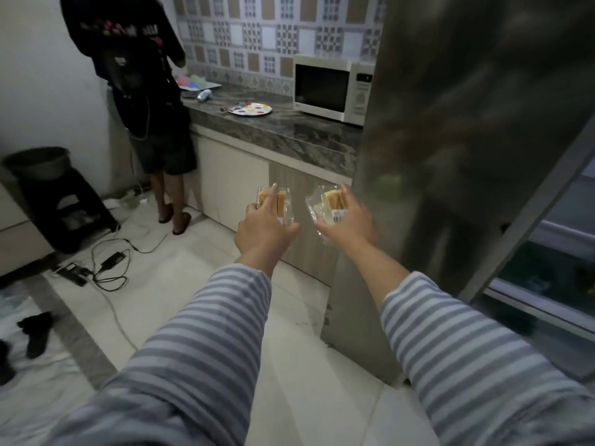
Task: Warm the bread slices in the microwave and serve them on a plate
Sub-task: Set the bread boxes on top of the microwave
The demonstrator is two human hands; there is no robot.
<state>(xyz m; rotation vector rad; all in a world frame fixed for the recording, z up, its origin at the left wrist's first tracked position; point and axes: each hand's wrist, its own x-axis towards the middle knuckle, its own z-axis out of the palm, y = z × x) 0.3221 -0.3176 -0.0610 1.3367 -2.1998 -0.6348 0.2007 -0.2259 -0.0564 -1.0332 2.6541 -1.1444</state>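
My left hand (262, 228) grips a clear plastic pack of bread slices (282, 203), held out in front of me over the floor. A second wrapped bread pack (328, 202), with a barcode label, is in my right hand (349, 222). Both arms are stretched forward in striped sleeves. A white microwave (331, 88) with its door shut stands on the dark stone counter (289, 130) at the back. To its left on the counter lies a white plate (250, 109) with coloured dots.
A steel fridge door (450, 140) stands open close on my right. Another person (145, 101) stands at the counter's left end. Cables and a power strip (96, 268) lie on the white floor, beside a black stool (64, 207) with a basin. Dark shoes (35, 329) lie at left.
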